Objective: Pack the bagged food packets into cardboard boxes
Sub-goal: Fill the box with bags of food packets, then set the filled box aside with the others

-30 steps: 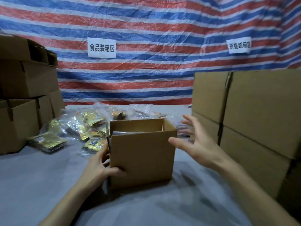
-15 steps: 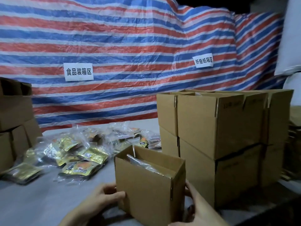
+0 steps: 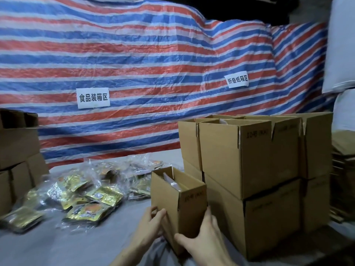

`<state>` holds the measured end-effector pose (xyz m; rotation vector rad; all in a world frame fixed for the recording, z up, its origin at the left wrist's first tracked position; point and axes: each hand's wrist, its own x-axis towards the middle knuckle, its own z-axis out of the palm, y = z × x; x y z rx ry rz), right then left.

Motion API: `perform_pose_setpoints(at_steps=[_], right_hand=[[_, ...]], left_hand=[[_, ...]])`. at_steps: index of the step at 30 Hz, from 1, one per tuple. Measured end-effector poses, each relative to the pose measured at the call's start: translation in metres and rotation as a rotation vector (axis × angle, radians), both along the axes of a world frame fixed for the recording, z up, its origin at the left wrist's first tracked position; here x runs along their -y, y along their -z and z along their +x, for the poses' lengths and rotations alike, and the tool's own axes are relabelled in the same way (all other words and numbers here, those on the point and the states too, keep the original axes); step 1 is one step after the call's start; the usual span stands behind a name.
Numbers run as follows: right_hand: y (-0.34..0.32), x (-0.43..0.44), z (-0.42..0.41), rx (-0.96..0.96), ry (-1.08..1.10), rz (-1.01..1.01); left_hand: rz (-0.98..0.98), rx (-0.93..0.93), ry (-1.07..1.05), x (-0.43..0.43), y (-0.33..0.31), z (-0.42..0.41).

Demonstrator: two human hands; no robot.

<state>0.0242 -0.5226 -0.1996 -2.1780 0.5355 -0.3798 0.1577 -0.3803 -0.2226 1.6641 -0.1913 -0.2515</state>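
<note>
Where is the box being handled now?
The open box is lower centre in head view, held by left hand and right hand, just left of the stacked boxes.

Left hand [image 3: 151,222] and right hand [image 3: 204,239], forearms reaching forward, grip the box [image 3: 192,210].

Matt cardboard box [image 3: 173,196], glossy plastic packets [image 3: 90,210]
</note>
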Motion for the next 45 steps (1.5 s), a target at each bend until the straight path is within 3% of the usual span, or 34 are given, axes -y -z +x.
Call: perform_pose_setpoints(at_steps=[2, 5, 10, 18, 25, 32, 36, 42, 45], right_hand=[[0.015, -0.007, 0.018, 0.114, -0.049, 0.049], [0.027, 0.012, 0.04, 0.034, -0.004, 0.036], [0.048, 0.016, 0.051, 0.129, -0.047, 0.023], [0.051, 0.018, 0.051, 0.095, -0.091, -0.121], [0.056, 0.023, 0.058, 0.075, -0.133, -0.089], [0.056, 0.022, 0.055, 0.085, -0.089, -0.108], [0.05, 0.017, 0.046, 0.178, -0.058, -0.118], [0.038, 0.0, 0.041, 0.15, -0.091, -0.28], [0.023, -0.037, 0.059, 0.213, -0.108, -0.181]], left_hand=[[-0.043, -0.003, -0.002, 0.011, 0.001, 0.007], [-0.045, 0.021, -0.015, 0.025, -0.002, 0.012], [-0.04, 0.067, 0.007, 0.043, -0.007, 0.017], [-0.072, -0.002, -0.026, 0.068, -0.007, 0.034], [0.072, 0.055, -0.13, 0.077, -0.012, 0.04], [-0.134, -0.145, 0.01, 0.046, -0.021, 0.027], [0.039, -0.047, 0.113, 0.018, -0.03, 0.007], [0.363, 0.345, 0.254, -0.059, -0.041, -0.023], [0.545, 0.441, 0.26, -0.104, -0.04, -0.028]])
